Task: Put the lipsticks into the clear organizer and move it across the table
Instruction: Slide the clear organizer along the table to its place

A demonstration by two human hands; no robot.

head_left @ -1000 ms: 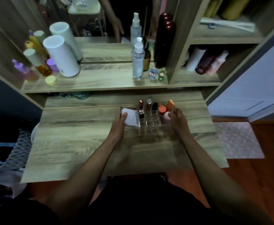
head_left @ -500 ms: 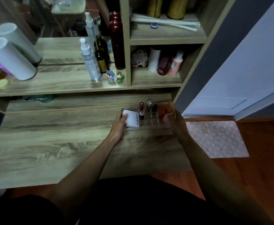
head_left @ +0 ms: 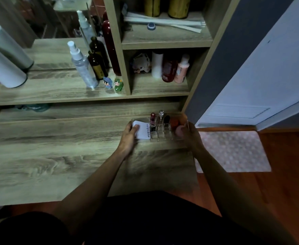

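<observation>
A clear spray bottle [head_left: 82,68] stands on the wooden shelf [head_left: 56,92] beside a dark amber bottle [head_left: 97,65]; two small figurines [head_left: 113,84] stand just in front; a pale patterned mat [head_left: 233,151] lies on the floor.

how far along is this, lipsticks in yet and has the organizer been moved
Done: the lipsticks stand upright in the slots of the clear organizer, next to a white compact and orange sponges. In hand: the left hand and right hand grip its two ends, and it sits near the table's right edge. Left: setting it down and letting go.
</observation>
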